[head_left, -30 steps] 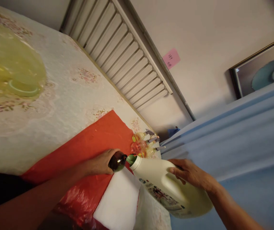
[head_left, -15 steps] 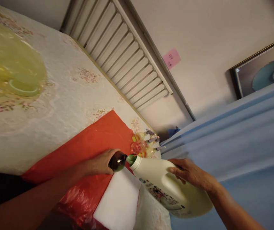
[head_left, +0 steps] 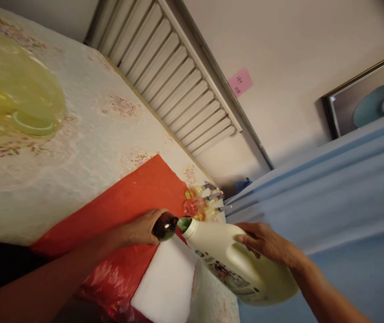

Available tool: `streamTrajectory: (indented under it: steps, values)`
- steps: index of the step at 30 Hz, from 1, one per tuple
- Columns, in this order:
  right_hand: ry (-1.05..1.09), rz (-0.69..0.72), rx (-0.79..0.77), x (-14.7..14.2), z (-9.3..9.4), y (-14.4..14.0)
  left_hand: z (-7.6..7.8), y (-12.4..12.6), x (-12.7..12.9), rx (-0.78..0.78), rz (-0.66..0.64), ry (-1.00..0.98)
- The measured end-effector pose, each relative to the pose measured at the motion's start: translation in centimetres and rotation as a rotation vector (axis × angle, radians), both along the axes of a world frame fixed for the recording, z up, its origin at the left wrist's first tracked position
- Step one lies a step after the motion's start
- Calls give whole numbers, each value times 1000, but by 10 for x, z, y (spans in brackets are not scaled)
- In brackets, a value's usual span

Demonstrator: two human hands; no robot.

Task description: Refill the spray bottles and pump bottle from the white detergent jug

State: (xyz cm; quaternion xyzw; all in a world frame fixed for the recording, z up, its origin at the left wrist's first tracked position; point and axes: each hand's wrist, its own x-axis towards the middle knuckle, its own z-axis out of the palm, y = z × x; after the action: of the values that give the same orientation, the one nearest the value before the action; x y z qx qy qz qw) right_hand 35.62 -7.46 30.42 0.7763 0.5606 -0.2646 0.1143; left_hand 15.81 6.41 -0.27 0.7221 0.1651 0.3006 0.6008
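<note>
Item: white jug (head_left: 235, 262), tilted, spout touching the mouth of the brown bottle (head_left: 165, 226) over the red sheet (head_left: 124, 197) on the table (head_left: 77, 148). Right hand (head_left: 267, 244) fingers wrapped on the jug handle; left hand (head_left: 138, 229) fingers clasping the bottle. Unchanged from a second ago: pouring pose held steady.

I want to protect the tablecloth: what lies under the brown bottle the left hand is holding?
Under the brown bottle lie a red plastic sheet and a white pad. The left hand hides its base.
</note>
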Motion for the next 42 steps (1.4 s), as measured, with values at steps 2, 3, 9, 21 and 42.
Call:
streamTrajectory:
  steps: [2, 3, 9, 21, 42]
  values:
    - [0, 3, 2, 0, 0, 0, -2, 1, 1, 1, 1, -6]
    - [1, 3, 5, 0, 0, 0, -4, 1, 2, -1, -3, -10]
    - [-7, 1, 1, -1, 1, 0, -3, 0, 1, 0, 1, -25]
    - [2, 4, 5, -2, 0, 1, 0, 1, 1, 18, -3, -6]
    - [-6, 10, 2, -2, 1, 1, 2, 1, -1, 13, -8, -19]
